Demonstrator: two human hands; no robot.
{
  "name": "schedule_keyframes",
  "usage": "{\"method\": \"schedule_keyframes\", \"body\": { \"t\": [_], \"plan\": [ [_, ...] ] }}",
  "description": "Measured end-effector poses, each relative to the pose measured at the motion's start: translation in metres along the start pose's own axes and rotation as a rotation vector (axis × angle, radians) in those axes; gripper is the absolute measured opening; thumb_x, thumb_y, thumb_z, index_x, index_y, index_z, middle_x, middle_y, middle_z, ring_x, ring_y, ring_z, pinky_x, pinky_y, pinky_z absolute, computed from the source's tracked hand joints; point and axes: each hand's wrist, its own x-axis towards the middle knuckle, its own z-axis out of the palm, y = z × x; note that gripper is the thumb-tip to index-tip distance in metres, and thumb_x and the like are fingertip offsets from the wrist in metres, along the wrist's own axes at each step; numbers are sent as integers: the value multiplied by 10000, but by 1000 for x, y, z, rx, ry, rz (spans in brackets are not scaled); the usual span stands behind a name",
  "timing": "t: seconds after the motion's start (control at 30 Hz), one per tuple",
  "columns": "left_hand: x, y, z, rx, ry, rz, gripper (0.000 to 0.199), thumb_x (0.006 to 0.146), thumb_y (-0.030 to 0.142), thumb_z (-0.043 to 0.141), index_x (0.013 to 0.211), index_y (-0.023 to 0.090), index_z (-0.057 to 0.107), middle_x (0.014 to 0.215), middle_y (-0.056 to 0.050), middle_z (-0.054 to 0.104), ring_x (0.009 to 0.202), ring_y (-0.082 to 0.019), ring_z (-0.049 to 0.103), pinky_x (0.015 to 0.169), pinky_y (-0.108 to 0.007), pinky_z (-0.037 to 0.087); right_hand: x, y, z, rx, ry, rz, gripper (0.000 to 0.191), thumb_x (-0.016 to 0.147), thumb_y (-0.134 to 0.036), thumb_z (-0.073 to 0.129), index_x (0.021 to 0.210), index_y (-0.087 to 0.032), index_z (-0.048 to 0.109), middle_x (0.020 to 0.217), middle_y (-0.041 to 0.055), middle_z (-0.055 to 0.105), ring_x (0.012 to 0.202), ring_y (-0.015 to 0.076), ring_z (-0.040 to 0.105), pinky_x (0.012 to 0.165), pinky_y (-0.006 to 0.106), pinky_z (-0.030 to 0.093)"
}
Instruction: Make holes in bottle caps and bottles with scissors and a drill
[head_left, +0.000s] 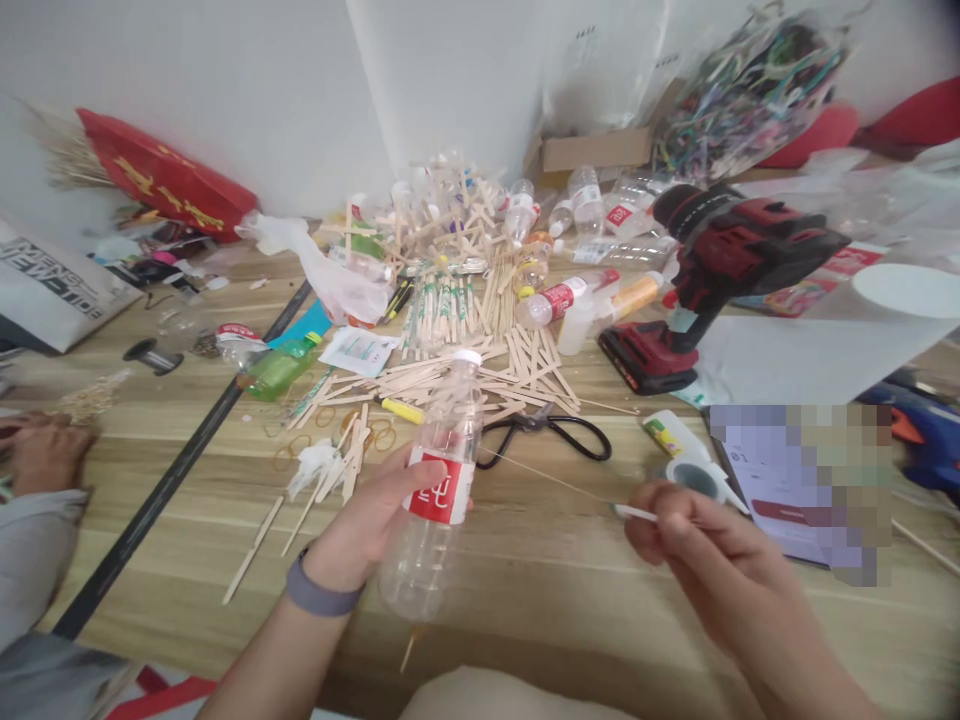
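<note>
My left hand (pixel 379 515) is wrapped round a clear plastic bottle (pixel 421 565) with a white cap and a red label, tilted slightly above the table. A small yellowish strand (pixel 409 648) hangs below the bottle's base. To the right, my right hand (pixel 694 545) pinches a thin white stick (pixel 636 513). From the stick's tip a thin tan strand (pixel 547 472), perhaps a stretched rubber band, runs taut toward the bottle. Where it meets the bottle I cannot make out. Black-handled scissors (pixel 536 425) lie just behind the strand.
Loose wooden sticks (pixel 525 365) and several bottles (pixel 585 200) crowd the back. A red cordless drill (pixel 720 280) stands right, near a white tape roll (pixel 694 478) and a tablet (pixel 780 500). Rubber bands (pixel 382 435) lie left. Another person's hand (pixel 49 450) rests far left.
</note>
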Motion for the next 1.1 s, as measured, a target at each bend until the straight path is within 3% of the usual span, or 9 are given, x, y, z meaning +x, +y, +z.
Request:
{"method": "schedule_keyframes", "body": {
  "t": [0.13, 0.27, 0.47, 0.6, 0.67, 0.77, 0.87, 1.1],
  "plan": [
    [-4, 2, -3, -7, -49, -13, 489, 609, 383, 862, 1028, 184, 708, 813, -53, 739, 651, -191, 684, 612, -292, 541, -3, -2, -26, 164, 173, 116, 387, 839, -512, 691, 629, -216, 558, 582, -9, 468, 540, 129, 439, 504, 235, 389],
    [-8, 4, 2, 21, -138, -64, 613, 593, 413, 872, 1126, 178, 683, 873, -73, 738, 710, -205, 694, 651, -305, 547, -1, -8, -31, 189, 329, 156, 445, 706, -526, 801, 561, -207, 528, 563, -10, 455, 516, 122, 406, 459, 224, 379],
    [-1, -2, 16, 96, -244, -142, 564, 591, 388, 870, 1094, 206, 694, 865, -37, 691, 678, -153, 632, 615, -244, 479, -2, -11, 7, -31, 90, 107, 443, 864, -581, 634, 608, -222, 587, 622, 10, 532, 622, 159, 493, 606, 276, 410],
    [0, -6, 11, 138, -258, -117, 499, 653, 395, 828, 1094, 203, 694, 851, -29, 677, 680, -141, 588, 615, -226, 426, 1, -13, 24, -136, 22, 136, 456, 896, -604, 559, 641, -226, 546, 594, -2, 522, 574, 150, 489, 548, 263, 397],
    [-3, -6, 6, 179, -232, -132, 521, 658, 386, 824, 1125, 207, 681, 911, -38, 693, 737, -166, 604, 656, -245, 433, 6, -14, 26, -304, 40, 108, 391, 908, -558, 547, 698, -228, 556, 562, -16, 507, 516, 140, 476, 479, 246, 374],
    [-5, -6, 2, 230, -167, -201, 637, 599, 372, 864, 1174, 201, 649, 976, -45, 713, 798, -189, 624, 712, -270, 446, 17, -18, 28, -592, 98, -53, 277, 894, -462, 549, 745, -228, 558, 552, -23, 520, 470, 136, 476, 415, 232, 345],
    [-4, -5, 1, 201, -151, -234, 727, 538, 389, 897, 1186, 196, 630, 933, -32, 717, 753, -171, 625, 706, -272, 451, 25, -23, 30, -700, 162, -163, 197, 877, -389, 543, 757, -232, 540, 574, -22, 560, 465, 132, 499, 412, 222, 366],
    [-5, 1, -3, 128, -59, -184, 703, 528, 446, 898, 1143, 211, 651, 860, -33, 725, 719, -197, 645, 684, -323, 503, 18, -16, 9, -681, 118, -59, 260, 912, -420, 537, 740, -228, 572, 537, -39, 472, 461, 128, 455, 421, 236, 350]
  ]
}}
